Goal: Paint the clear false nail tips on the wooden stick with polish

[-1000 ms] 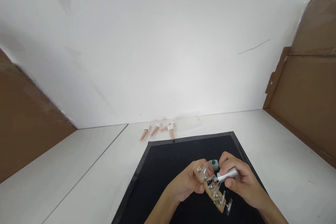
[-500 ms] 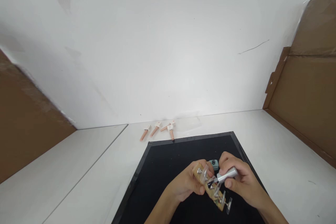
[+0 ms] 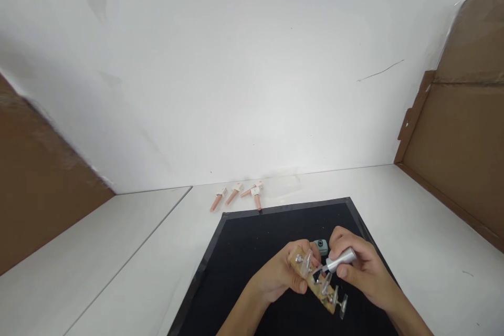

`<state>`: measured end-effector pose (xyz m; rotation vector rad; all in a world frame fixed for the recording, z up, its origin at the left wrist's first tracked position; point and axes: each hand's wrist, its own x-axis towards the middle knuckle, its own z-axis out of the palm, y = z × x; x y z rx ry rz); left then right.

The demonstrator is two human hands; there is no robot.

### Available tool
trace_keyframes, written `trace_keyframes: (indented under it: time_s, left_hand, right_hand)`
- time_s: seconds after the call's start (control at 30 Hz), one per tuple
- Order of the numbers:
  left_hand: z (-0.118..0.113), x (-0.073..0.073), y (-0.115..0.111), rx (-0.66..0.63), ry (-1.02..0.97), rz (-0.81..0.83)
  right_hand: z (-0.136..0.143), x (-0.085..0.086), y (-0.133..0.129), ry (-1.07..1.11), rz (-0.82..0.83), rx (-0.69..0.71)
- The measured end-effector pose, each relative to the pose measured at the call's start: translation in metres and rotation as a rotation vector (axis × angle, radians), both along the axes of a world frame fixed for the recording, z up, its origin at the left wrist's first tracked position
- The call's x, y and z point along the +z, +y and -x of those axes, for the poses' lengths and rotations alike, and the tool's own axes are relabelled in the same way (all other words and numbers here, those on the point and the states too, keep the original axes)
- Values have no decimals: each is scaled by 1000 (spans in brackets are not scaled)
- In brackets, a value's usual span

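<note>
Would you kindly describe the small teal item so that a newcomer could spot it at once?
Start at the black mat on the white table. Over it, between the left hand and the right hand, shows the small teal item. Its blue-green body with a dark round spot sets it apart from the silver-handled brush nearby.

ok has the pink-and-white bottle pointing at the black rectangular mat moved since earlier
No. The pink-and-white bottle stays put, its tip at the same spot along the far edge of the black mat.
</note>
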<state>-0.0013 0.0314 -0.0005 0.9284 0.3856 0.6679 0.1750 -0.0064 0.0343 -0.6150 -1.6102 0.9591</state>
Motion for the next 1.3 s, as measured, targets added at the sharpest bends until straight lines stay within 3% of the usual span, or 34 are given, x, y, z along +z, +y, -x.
trace_keyframes:
  time_s: [1.3]
  left_hand:
    - [3,-6,-1,-30,-100,16]
  right_hand:
    - [-5,-9,3,17,34,4]
